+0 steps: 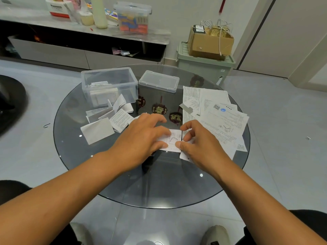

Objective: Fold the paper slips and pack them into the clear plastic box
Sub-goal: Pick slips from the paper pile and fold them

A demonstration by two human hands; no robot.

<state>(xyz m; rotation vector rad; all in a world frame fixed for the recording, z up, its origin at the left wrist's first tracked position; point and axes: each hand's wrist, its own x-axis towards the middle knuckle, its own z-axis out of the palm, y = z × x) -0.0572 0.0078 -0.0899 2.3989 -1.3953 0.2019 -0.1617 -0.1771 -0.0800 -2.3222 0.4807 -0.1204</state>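
Note:
A printed paper slip [173,140] lies on the round glass table [159,188], partly folded. My left hand [141,138] presses flat on its left part. My right hand [196,140] pinches its right edge between thumb and fingers. The clear plastic box [109,85] stands open at the back left with several folded slips inside. Its clear lid [158,84] rests beside it to the right. A loose heap of folded slips [108,121] lies in front of the box. A spread of unfolded printed sheets [221,117] covers the table's right side.
Dark red paper cut-outs [159,109] show under the glass near the centre. Behind the table stand a low cabinet [85,32] with bottles and a storage box, and a green bin [203,66] carrying a cardboard box. A dark seat [10,101] sits at left.

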